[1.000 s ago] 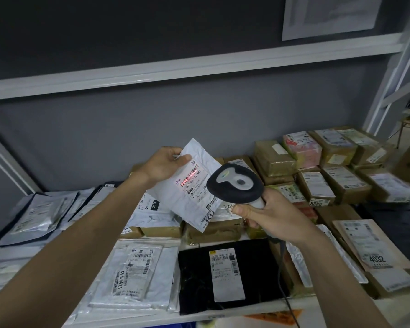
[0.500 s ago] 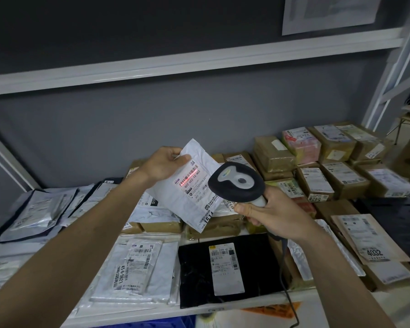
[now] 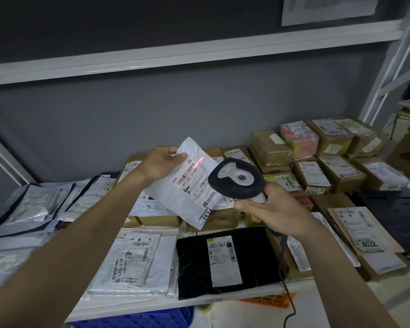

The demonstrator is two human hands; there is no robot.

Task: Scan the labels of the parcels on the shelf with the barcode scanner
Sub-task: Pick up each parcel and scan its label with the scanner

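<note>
White parcel (image 3: 189, 185) tilted, apparently top upper-left, scanner (image 3: 237, 179) facing it.

**Colours and patterns on the parcel shelf**

A white mailer (image 3: 185, 183) is marked with a white label (image 3: 194, 179) printed in black bars and digits, and a thin red line (image 3: 198, 161) is cast across the label's upper edge. The scanner (image 3: 237, 179) is seen with a black head, a pale grey centre and a dark round button. A black bag (image 3: 225, 261) is patched with a white label topped by a yellow strip. Another white mailer (image 3: 133, 263) is striped with black barcodes. The boxes (image 3: 336, 176) are shown in brown, one pink parcel (image 3: 298, 139) among them. The wall (image 3: 152, 110) is painted grey, the shelf rail (image 3: 194, 55) white. A blue crate (image 3: 133, 320) and an orange patch (image 3: 270, 299) are seen below.
</note>
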